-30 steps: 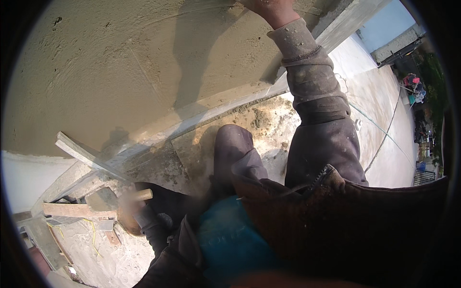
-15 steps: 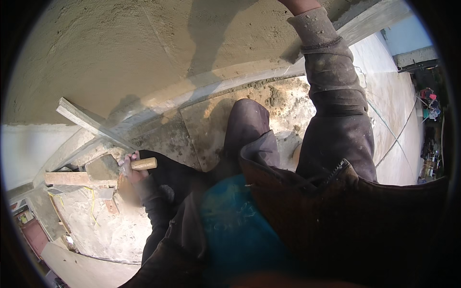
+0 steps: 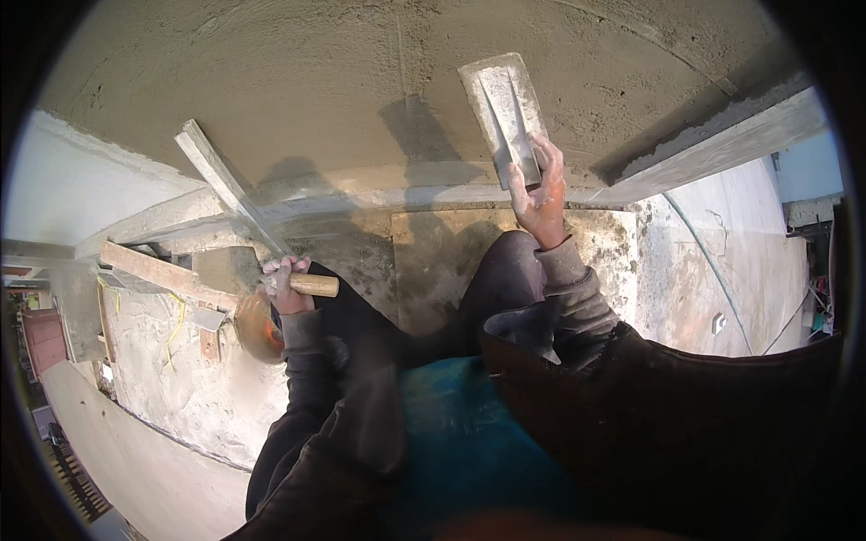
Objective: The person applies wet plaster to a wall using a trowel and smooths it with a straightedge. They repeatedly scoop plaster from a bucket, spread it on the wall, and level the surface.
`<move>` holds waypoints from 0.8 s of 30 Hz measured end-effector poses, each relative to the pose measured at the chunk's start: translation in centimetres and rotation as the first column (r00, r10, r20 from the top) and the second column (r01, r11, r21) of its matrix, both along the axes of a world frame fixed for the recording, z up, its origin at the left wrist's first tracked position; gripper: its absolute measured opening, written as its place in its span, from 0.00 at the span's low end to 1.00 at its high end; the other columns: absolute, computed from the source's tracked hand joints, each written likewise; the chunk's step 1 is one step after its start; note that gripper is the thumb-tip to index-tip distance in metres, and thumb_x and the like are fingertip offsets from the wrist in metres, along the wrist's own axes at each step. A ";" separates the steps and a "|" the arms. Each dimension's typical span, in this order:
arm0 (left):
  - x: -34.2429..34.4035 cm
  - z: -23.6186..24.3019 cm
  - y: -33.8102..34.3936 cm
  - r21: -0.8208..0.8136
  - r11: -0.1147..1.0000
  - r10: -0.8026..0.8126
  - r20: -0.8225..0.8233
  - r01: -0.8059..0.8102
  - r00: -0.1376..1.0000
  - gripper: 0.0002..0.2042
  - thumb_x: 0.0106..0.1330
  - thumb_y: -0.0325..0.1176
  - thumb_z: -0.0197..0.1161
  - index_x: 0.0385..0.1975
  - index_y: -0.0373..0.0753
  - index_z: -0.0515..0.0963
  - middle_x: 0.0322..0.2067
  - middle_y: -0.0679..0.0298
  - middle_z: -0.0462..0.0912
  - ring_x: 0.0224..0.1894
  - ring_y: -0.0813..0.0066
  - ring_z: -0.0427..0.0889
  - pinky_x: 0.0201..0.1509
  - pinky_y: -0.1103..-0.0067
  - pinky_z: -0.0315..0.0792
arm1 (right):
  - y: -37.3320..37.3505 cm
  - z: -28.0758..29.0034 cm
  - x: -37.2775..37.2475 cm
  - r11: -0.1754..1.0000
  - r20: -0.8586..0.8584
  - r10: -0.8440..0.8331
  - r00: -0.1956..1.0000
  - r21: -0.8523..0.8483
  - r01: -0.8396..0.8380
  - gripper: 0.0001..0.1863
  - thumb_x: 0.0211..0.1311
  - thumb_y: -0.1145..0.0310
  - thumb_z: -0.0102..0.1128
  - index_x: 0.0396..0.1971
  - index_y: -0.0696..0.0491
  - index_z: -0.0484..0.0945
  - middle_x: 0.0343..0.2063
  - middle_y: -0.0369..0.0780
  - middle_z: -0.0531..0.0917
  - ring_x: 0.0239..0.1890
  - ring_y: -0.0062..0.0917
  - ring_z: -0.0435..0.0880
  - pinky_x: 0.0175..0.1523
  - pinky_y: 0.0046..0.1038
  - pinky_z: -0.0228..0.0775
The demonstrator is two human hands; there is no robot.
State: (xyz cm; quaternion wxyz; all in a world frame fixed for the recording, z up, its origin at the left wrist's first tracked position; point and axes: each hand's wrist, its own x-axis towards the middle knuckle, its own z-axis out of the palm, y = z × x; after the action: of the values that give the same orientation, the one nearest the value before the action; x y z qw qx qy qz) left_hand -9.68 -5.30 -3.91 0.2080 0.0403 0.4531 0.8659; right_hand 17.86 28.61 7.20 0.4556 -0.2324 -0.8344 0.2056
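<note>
My right hand (image 3: 543,194), fingers wrapped round its lower end, holds a long grey plastering float (image 3: 505,104) in front of the wet-looking mortar wall (image 3: 325,81). Whether the float touches the wall I cannot tell; its shadow falls to the left. At the lower left, my left hand (image 3: 289,281) is closed round a tool with a pale wooden handle (image 3: 314,285); the rest of that tool is hidden. A grey straight bar (image 3: 216,176) slants from the wall down to this same hand, and its lower end is covered by the fingers.
An orange rounded object (image 3: 259,329) lies beside my left forearm. A wooden plank (image 3: 167,273) and a block (image 3: 225,270) sit at the left. A ledge (image 3: 722,135) juts out at the right, with a thin hose (image 3: 708,257) on the pale floor below.
My right hand has come down from the top edge, bringing the float into view. The left hand, wooden handle and bar appear farther right as the view shifts.
</note>
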 end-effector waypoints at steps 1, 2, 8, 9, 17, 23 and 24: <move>0.0 0.2 0.6 -0.018 1.000 0.003 -0.013 -0.003 1.000 0.07 0.67 0.23 0.61 0.38 0.44 0.72 0.35 0.62 0.79 0.38 0.68 0.81 0.55 0.63 0.78 | -0.9 -1.0 -1.6 0.991 -0.120 0.089 0.989 -0.089 -0.100 0.30 0.66 0.72 0.61 0.65 0.60 0.60 0.57 0.52 0.72 0.61 0.43 0.75 0.64 0.39 0.69; -0.4 0.5 1.5 -0.017 0.998 0.067 -0.029 -0.067 0.997 0.08 0.67 0.22 0.62 0.39 0.43 0.72 0.38 0.62 0.78 0.39 0.67 0.82 0.55 0.63 0.79 | -1.8 -1.0 -3.0 0.982 -0.137 0.110 0.984 -0.140 -0.129 0.30 0.67 0.72 0.59 0.65 0.61 0.59 0.59 0.53 0.70 0.63 0.43 0.73 0.66 0.40 0.67; -8.0 2.9 7.5 -0.022 0.898 0.432 -0.136 -0.439 0.891 0.13 0.63 0.17 0.61 0.43 0.40 0.70 0.50 0.59 0.74 0.45 0.63 0.82 0.50 0.65 0.82 | -3.9 -1.5 -13.1 0.918 -0.193 0.330 0.924 -0.159 -0.362 0.34 0.70 0.69 0.54 0.69 0.65 0.49 0.65 0.55 0.59 0.70 0.46 0.61 0.74 0.43 0.52; -9.3 2.9 8.1 0.003 0.875 0.479 -0.148 -0.484 0.865 0.14 0.62 0.16 0.61 0.43 0.39 0.70 0.50 0.59 0.74 0.46 0.62 0.83 0.49 0.65 0.83 | -4.0 -2.4 -14.6 0.907 -0.215 0.349 0.912 -0.169 -0.386 0.35 0.71 0.67 0.53 0.69 0.65 0.48 0.66 0.55 0.58 0.70 0.46 0.60 0.74 0.43 0.51; -12.4 3.9 9.0 0.004 0.834 0.540 -0.209 -0.552 0.815 0.13 0.61 0.15 0.58 0.43 0.34 0.67 0.52 0.54 0.72 0.45 0.54 0.84 0.44 0.67 0.87 | -3.5 0.6 -23.8 0.905 -0.153 0.416 0.897 -0.026 -0.424 0.38 0.70 0.68 0.59 0.73 0.58 0.50 0.65 0.52 0.66 0.54 0.39 0.75 0.60 0.39 0.68; -14.4 2.6 7.0 -0.004 0.877 0.479 -0.082 -0.481 0.874 0.09 0.60 0.14 0.55 0.38 0.33 0.69 0.53 0.48 0.74 0.50 0.51 0.85 0.55 0.64 0.81 | -5.5 -4.8 -25.6 0.897 0.416 0.442 0.795 -0.214 -0.387 0.38 0.69 0.66 0.60 0.75 0.48 0.52 0.62 0.52 0.73 0.39 0.40 0.85 0.46 0.37 0.76; -14.7 3.0 6.1 -0.020 0.871 0.489 -0.074 -0.492 0.869 0.09 0.60 0.14 0.54 0.38 0.33 0.69 0.53 0.47 0.74 0.51 0.51 0.85 0.57 0.64 0.80 | -4.6 -5.8 -24.5 0.892 0.347 0.451 0.822 -0.216 -0.398 0.38 0.69 0.66 0.60 0.75 0.48 0.52 0.60 0.52 0.75 0.41 0.41 0.85 0.46 0.37 0.76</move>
State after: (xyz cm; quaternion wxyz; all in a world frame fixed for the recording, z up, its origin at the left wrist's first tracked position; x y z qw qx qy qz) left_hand -24.38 0.85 -0.93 -0.0329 -0.0512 0.4717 0.8797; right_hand -6.62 23.98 1.43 0.2071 -0.1064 -0.9227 0.3072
